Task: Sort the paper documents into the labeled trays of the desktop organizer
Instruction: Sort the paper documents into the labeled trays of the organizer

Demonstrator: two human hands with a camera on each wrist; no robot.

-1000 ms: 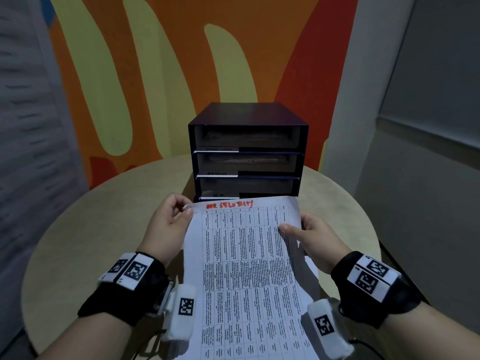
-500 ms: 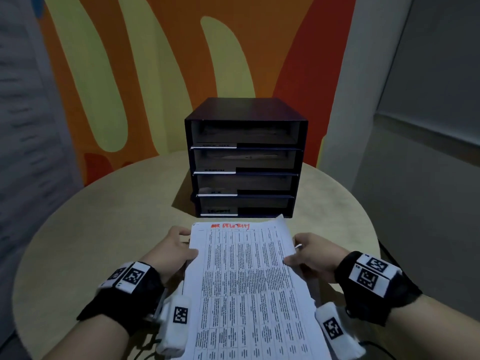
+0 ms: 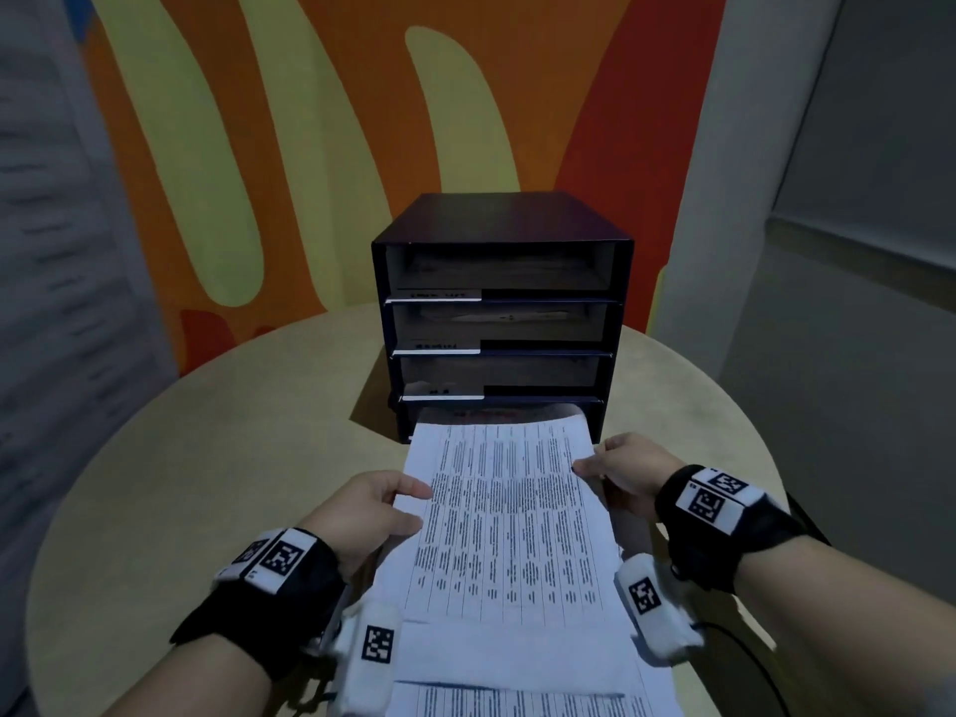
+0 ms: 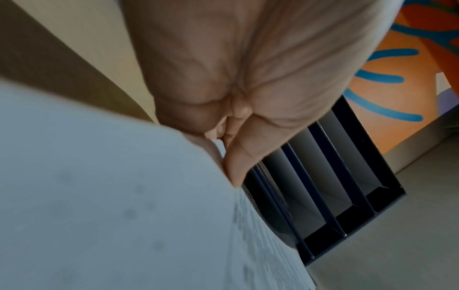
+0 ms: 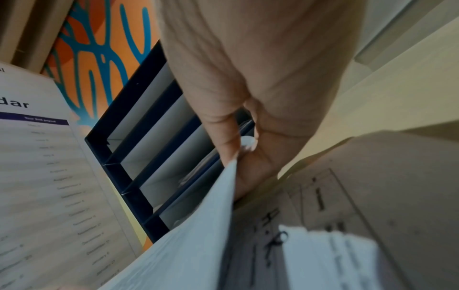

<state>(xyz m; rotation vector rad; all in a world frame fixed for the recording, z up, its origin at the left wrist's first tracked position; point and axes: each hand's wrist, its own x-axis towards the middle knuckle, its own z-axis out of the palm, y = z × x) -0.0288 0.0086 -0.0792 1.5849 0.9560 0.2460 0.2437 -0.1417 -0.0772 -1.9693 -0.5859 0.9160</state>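
The printed document (image 3: pixel 509 514), a white sheet dense with table text, lies flat with its far edge already inside the bottom tray (image 3: pixel 496 412) of the dark desktop organizer (image 3: pixel 499 313); the rest reaches back toward the person above the table (image 3: pixel 207 458). The left hand (image 3: pixel 370 509) pinches the sheet's left edge, thumb on top and fingers (image 4: pixel 236 168) curled against the paper. The right hand (image 3: pixel 628 470) pinches the right edge likewise, its thumb and fingers (image 5: pixel 250 162) closed on the margin. Both grips sit about midway along the sheet, short of the organizer's front.

The organizer stands on the round table, four trays stacked, each with a pale label strip on its left front (the lettering is too blurred to read). Some paper shows in the second tray. More printed sheets (image 3: pixel 522 680) lie beneath the held one near the table's edge. Behind stands an orange, red and yellow patterned wall (image 3: pixel 310 121).

The head view gives the whole layout but hides the undersides of the hands. The left wrist view shows the thumb pressed to the paper with the tray openings just beyond. Only the right wrist view shows another page (image 5: pixel 47 176) with a dark header bar and a list of lines, and a form with boxes (image 5: pixel 335 206) lying under the hand.
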